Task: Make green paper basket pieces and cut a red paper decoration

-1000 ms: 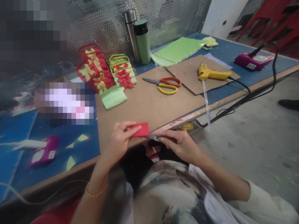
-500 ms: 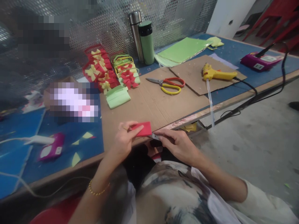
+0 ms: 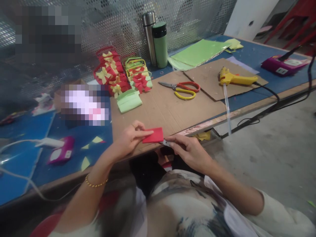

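Observation:
At the front edge of the table, a small folded piece of red paper (image 3: 158, 135) lies over the cardboard. My left hand (image 3: 129, 138) holds it from the left, one digit laid across its top and the other fingers curled. Pinched in my right hand (image 3: 189, 149) is a small flat metal blade (image 3: 167, 143), its tip at the lower right corner of the red paper. Whether the blade is inside a fold or only touching cannot be made out. Beyond my hands, scissors (image 3: 180, 89) with one red and one yellow handle lie on the cardboard sheet (image 3: 155, 108).
Red bow-trimmed paper pieces (image 3: 111, 74), green ones (image 3: 138, 77) and a folded green paper (image 3: 129, 101) stand behind. A yellow glue gun (image 3: 237, 79) lies right, its clear stick over the edge. Two bottles (image 3: 160, 46), green sheets (image 3: 199, 52) and purple power sockets (image 3: 282, 65) sit around.
The view has shifted slightly, moving the table items rightward in the picture. My left hand's digit lies straighter on the red paper, showing more of it. The blade stays at its lower right corner.

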The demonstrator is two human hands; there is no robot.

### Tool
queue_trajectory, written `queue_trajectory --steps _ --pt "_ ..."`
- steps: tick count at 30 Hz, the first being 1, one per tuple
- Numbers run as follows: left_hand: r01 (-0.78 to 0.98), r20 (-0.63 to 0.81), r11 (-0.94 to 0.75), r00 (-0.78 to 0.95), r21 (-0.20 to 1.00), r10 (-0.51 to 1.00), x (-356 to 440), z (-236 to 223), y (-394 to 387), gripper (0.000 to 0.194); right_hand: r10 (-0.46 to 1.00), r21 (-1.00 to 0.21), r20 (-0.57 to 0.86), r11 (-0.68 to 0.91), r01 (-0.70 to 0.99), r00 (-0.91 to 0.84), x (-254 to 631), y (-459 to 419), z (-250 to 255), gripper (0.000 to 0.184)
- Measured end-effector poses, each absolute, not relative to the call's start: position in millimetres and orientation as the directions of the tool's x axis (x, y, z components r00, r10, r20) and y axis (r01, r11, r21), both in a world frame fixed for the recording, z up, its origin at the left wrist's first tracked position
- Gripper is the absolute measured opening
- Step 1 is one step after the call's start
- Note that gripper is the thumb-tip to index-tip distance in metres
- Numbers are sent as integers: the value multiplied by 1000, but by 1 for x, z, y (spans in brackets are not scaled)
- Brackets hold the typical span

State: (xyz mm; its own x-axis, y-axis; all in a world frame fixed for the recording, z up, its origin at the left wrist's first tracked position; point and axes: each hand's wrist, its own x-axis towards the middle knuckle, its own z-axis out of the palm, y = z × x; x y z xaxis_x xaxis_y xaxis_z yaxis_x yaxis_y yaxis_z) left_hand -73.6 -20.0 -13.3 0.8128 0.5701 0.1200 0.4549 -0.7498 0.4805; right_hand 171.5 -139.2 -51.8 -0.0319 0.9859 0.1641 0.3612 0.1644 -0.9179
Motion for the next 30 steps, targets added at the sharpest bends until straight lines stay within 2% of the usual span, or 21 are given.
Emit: queue_trajectory --steps 9,20,27,30 --pt "464 128 -741 801 486 585 -74 -15 -24 36 970 -919 228 243 310 -84 175 -142 -52 27" --pt "443 116 -755 823 483 557 -72 -12 -24 41 981 -916 194 191 354 -27 166 -140 -54 27" --pt "442 157 -764 810 470 565 -73 -16 -25 40 977 -926 206 211 313 -51 167 -145 -57 26" --pt "431 177 -770 809 470 561 -74 -17 -24 41 987 -939 157 156 305 -21 163 -147 -59 20"
